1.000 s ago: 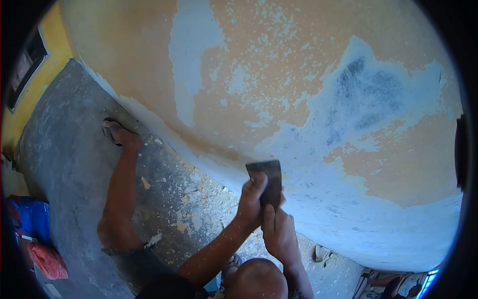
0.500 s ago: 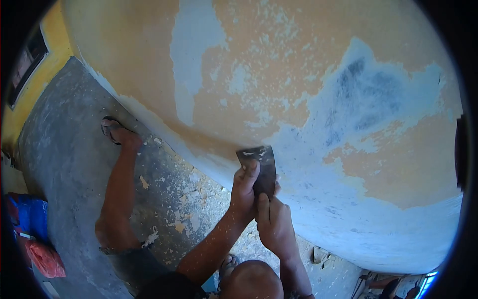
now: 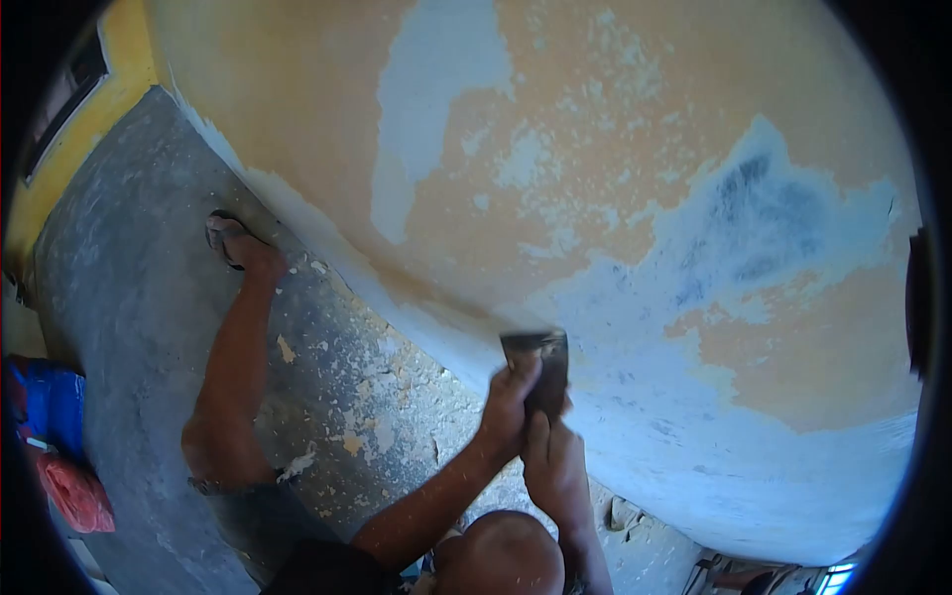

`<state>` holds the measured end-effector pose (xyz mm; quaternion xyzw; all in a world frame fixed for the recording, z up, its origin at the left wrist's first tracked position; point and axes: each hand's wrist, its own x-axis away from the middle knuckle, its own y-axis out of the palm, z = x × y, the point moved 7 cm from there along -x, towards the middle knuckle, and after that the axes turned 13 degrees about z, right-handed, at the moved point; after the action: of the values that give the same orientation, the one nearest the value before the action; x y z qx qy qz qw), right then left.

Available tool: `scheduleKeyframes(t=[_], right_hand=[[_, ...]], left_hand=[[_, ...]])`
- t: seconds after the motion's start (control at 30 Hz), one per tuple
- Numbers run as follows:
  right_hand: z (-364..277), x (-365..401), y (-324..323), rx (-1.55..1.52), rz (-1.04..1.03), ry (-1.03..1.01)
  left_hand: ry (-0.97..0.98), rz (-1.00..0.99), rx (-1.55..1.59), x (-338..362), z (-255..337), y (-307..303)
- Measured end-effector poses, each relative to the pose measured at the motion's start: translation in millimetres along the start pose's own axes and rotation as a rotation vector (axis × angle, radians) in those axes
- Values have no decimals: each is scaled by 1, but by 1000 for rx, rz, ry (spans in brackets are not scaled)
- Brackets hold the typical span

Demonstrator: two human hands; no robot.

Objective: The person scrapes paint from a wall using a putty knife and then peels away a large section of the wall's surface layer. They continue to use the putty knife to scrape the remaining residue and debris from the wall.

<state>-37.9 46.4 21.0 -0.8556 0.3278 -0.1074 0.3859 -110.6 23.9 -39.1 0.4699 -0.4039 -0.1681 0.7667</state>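
Note:
A dark, wide-bladed scraper (image 3: 548, 372) is held by both hands, with its flat edge against the lower part of the wall (image 3: 595, 198). My left hand (image 3: 509, 402) wraps around it higher up, the thumb lying along the blade's face. Lower down, my right hand (image 3: 555, 466) is closed round the handle end, most of which the fingers hide. Around the blade, peach paint meets a bared whitish-blue surface. The blade is slightly blurred.
Paint flakes (image 3: 352, 441) litter the grey floor (image 3: 129, 248) along the wall's foot. A leg with a sandalled foot (image 3: 236, 241) stretches out at left. Beyond it lie a blue item (image 3: 55, 407) and a red plastic bag (image 3: 77, 493). A rubble chunk (image 3: 623, 514) sits near the wall.
Both hands and the scraper have moved down and slightly right in view, still gripping. The camera has shifted too, so the wall patches appear further right.

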Motion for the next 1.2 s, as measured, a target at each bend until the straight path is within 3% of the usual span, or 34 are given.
scheduleKeyframes(t=[0.03, 0.07, 0.13, 0.17, 0.23, 0.33, 0.4, 0.57, 0.6, 0.63, 0.7, 0.73, 0.77, 0.87, 0.9, 1.0, 1.03, 1.1, 1.2], right_hand=[[-2, -8, 2, 0, 1, 12], [-15, -11, 2, 106, 35, -166], [-26, 11, -2, 362, 181, -535], [-25, 18, -5, 354, 194, -549], [2, 9, -2, -4, 21, 7], [-14, -13, 4, 59, 18, -25], [-7, -2, 3, 14, -11, 74], [3, -2, 7, -30, -6, 7], [-9, -8, 9, 71, 2, -150], [-2, -3, 12, 75, -3, -128], [-25, 8, 5, 239, 258, -554], [-1, 12, 6, 90, 79, -139], [2, 14, 7, 82, 82, -163], [20, 3, 10, 11, 9, 65], [11, -7, 9, 13, 11, 78], [-1, 8, 9, 225, 93, -318], [0, 18, 6, 221, 99, -329], [24, 15, 6, -111, 68, 84], [21, -3, 12, 33, 27, 117]], left_hand=[[46, -38, -21, -8, 12, 4], [108, -63, -18, -15, 17, 4], [25, -28, -39, -5, -3, -9], [-34, -15, -58, 0, -11, -11], [-22, 36, -48, 3, -7, -6], [92, -61, -46, -9, 19, 5], [25, -27, -67, -7, 5, -7], [12, 12, -77, -10, -5, -13], [63, -37, -67, -14, 11, -4], [110, -76, -57, -13, 23, 1], [117, -101, -70, -13, 12, -8], [39, -19, -80, -4, -8, -19], [-29, 60, -87, 0, -22, -25], [8, 22, -55, -7, -8, -15], [50, -35, -75, -15, 4, -9], [11, -24, -73, -11, -9, -22], [-33, -13, -100, -7, -21, -27], [-65, 49, -35, 1, -31, -24], [44, -46, -26, -17, -6, -15]])
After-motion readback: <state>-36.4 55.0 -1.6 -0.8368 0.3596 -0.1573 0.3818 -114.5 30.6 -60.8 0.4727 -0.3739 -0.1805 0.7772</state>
